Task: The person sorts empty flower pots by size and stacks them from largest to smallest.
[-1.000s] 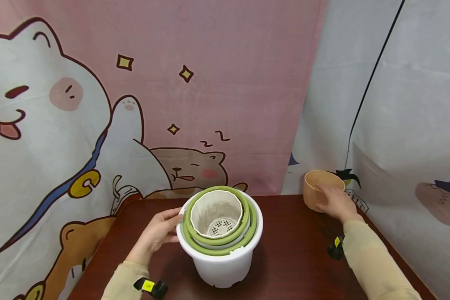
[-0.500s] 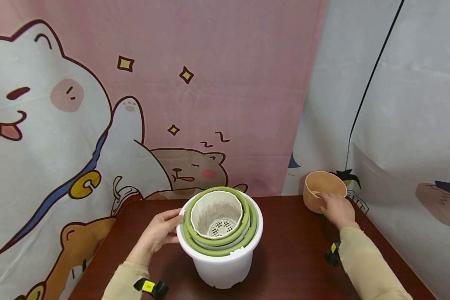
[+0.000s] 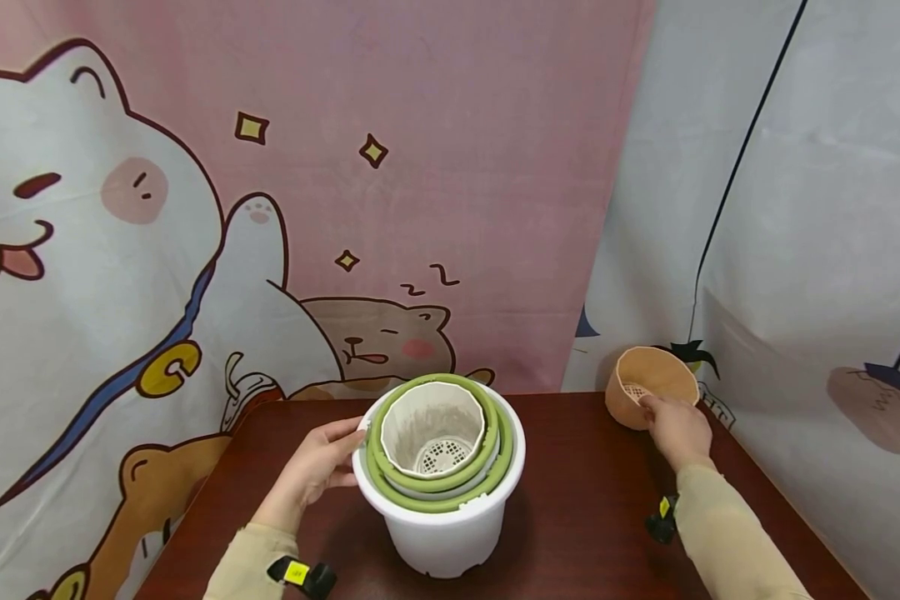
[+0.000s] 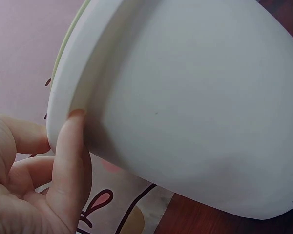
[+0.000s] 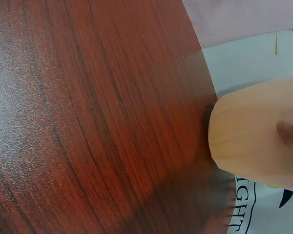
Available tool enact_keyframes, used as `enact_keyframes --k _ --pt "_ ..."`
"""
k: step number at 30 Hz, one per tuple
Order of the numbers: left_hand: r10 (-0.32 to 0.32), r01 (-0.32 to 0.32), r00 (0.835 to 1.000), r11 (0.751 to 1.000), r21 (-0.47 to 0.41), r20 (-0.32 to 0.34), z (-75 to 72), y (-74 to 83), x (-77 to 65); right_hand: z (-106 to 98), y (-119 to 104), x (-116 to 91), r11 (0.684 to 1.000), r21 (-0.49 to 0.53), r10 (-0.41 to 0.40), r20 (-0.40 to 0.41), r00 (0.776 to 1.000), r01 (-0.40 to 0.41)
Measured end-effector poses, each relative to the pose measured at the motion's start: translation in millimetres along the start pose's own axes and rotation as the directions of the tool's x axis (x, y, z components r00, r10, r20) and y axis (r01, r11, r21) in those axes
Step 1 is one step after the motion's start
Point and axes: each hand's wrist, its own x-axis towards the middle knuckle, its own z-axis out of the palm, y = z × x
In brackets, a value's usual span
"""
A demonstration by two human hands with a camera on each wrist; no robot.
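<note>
A large white flower pot (image 3: 450, 537) stands upright at the middle of the table, with green-rimmed pots (image 3: 376, 467) and a cream pot (image 3: 431, 412) nested in it. My left hand (image 3: 315, 462) pinches its rim on the left side; the left wrist view shows fingers (image 4: 71, 161) bent over that rim. At the far right, a peach-orange flower pot (image 3: 624, 400) with a perforated bottom is tipped toward me. My right hand (image 3: 678, 429) pinches its near rim. In the right wrist view, a fingertip (image 5: 287, 131) lies on the wall of this pot (image 5: 244, 136).
The dark red wood-grain table (image 3: 570, 500) spans the space between the two pots. A printed cloth with cartoon cats (image 3: 390, 342) hangs along the table's back edge, and a pale cloth (image 3: 787, 333) hangs at the right.
My right hand has come from over the peach-orange pot to its near rim and now grips it. That pot has tipped toward me. The left hand and white pot stay put.
</note>
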Motion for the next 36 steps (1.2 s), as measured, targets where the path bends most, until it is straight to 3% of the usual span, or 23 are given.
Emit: enact_keyframes --k 10,18,26,36 --pt "-0.005 0.005 1.000 1.000 0.008 -0.010 0.8 0.6 1.4 -7 0 -5 0.999 0.024 -0.023 -0.063 0.998 0.024" --pt "-0.014 0.014 1.000 1.000 0.003 -0.024 1.9 0.2 2.1 -13 -3 -7 0.999 0.036 -0.018 -0.069 0.997 0.020" --pt "-0.016 0.016 1.000 1.000 0.005 -0.024 1.7 -0.2 1.0 -24 -20 -13 0.994 0.102 -0.028 -0.057 0.998 0.034" --pt "-0.011 0.011 1.000 1.000 0.003 -0.014 0.9 1.5 -0.4 -35 -43 -15 0.982 0.137 -0.107 -0.143 0.984 0.127"
